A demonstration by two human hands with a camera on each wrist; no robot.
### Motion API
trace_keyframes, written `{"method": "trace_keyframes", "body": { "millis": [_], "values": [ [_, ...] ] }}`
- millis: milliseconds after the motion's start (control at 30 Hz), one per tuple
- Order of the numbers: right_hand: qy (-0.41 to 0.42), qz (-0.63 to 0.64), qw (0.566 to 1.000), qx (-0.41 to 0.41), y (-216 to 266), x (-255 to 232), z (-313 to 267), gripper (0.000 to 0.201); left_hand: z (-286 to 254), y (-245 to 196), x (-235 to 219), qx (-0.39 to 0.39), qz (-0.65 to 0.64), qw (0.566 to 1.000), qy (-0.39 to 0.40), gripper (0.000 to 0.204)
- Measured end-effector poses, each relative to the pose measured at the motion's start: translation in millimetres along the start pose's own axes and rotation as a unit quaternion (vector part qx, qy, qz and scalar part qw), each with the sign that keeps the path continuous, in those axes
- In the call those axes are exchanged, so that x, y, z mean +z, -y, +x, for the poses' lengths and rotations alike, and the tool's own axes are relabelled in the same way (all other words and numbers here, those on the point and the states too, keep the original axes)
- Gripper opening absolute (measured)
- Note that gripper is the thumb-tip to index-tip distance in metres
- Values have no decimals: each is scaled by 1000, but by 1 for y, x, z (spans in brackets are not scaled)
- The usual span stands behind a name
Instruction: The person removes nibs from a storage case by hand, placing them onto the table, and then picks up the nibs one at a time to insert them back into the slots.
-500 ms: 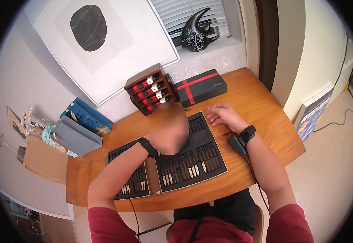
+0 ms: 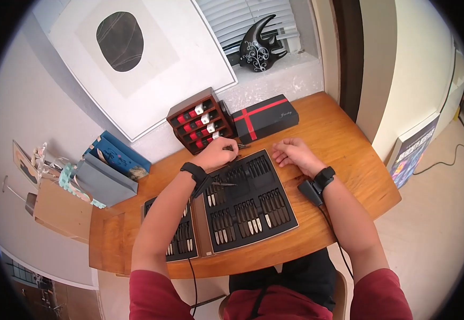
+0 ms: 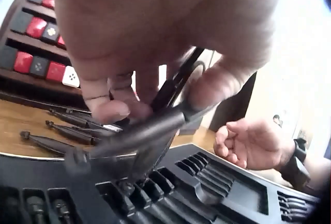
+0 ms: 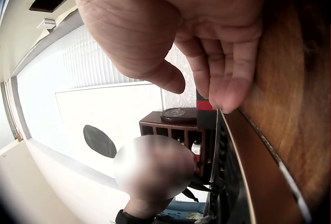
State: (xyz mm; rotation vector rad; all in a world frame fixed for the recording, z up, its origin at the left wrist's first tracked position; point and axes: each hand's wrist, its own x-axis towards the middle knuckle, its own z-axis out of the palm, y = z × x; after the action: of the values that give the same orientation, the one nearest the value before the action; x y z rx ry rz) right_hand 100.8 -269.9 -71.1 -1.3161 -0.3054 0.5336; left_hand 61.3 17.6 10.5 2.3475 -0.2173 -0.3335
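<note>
The left hand (image 2: 218, 154) is over the case's back edge, near the rack. In the left wrist view its thumb and fingers pinch slim dark-handled pieces (image 3: 139, 131) above the moulded slots. More such pieces (image 3: 49, 144) lie on the wood behind the case. The open two-part case (image 2: 209, 248) holds rows of dark pieces, some with pale ends; a few slots in its right part hold nothing. Beside the case's right back corner, the right hand (image 2: 296, 154) rests with fingers loosely bent, holding nothing; its fingertips (image 4: 227, 102) are close to the case edge.
Behind the case stand a wooden rack (image 2: 192, 105) with red, black and white items and a black box (image 2: 269, 125) with red ribbon. Paper bags (image 2: 106, 178) stand at the left. Cables run from both wrists; wooden tabletop (image 2: 344, 160) extends right of the case.
The left hand has moved back from over the case towards the rack, uncovering part of the slots. The right hand has barely moved.
</note>
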Motion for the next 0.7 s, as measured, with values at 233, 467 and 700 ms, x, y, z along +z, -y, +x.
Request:
{"method": "trace_keyframes", "body": {
  "millis": [233,467,700],
  "values": [
    [5,-7,1000,4,1,-1,-2,27,-4,21,-12,-39,107,988,-100,67],
    [1,-8,1000,4,0,2,0,27,-56,-7,-5,71,270,960,25,91],
    [2,-24,1000,3,3,1,-4,26,-52,2,10,125,297,946,-23,62]
  ]
}}
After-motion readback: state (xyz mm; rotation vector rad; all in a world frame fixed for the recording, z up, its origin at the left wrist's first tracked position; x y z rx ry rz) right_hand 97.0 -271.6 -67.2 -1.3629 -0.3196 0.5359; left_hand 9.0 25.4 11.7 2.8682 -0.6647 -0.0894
